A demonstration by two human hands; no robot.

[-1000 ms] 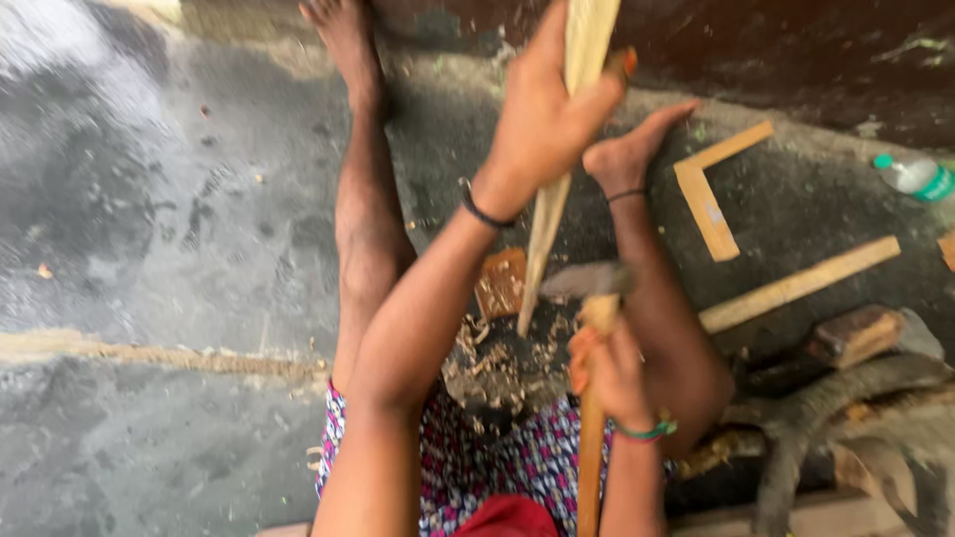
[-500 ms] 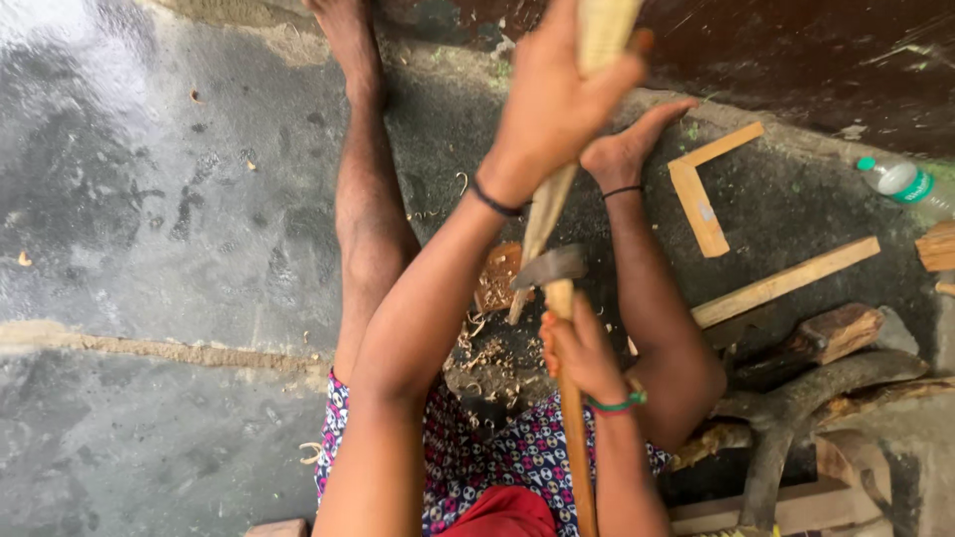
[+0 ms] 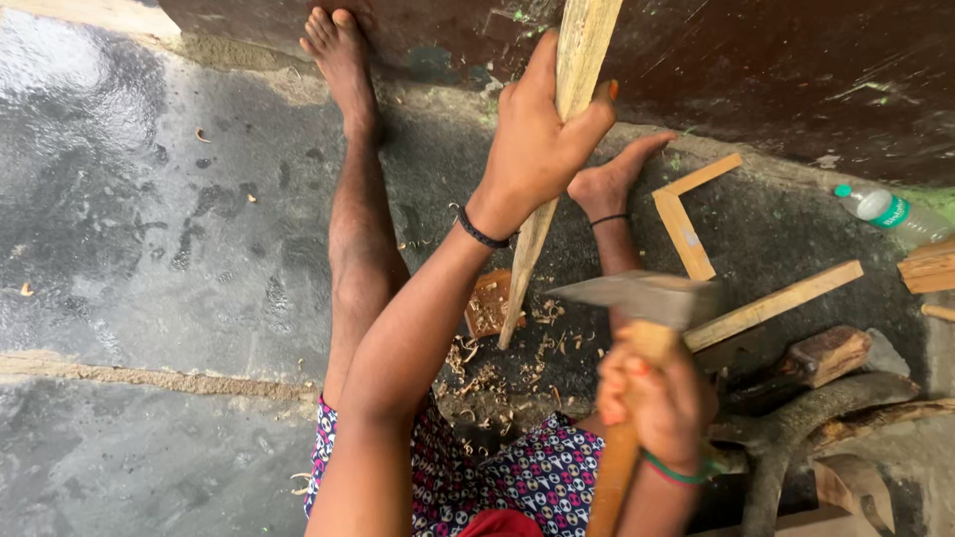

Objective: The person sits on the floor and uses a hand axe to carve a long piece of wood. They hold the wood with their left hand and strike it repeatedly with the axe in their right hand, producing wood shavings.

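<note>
Head view: wooden stick (image 3: 557, 149) near-upright, tapered tip down.

Two hands are at work: the left hand (image 3: 537, 149) and the right hand (image 3: 657, 398). I count one long wooden stick (image 3: 557, 159), one hatchet (image 3: 637, 328), one plastic bottle (image 3: 885, 214), one L-shaped wooden piece (image 3: 686, 224), and two bare feet.
</note>
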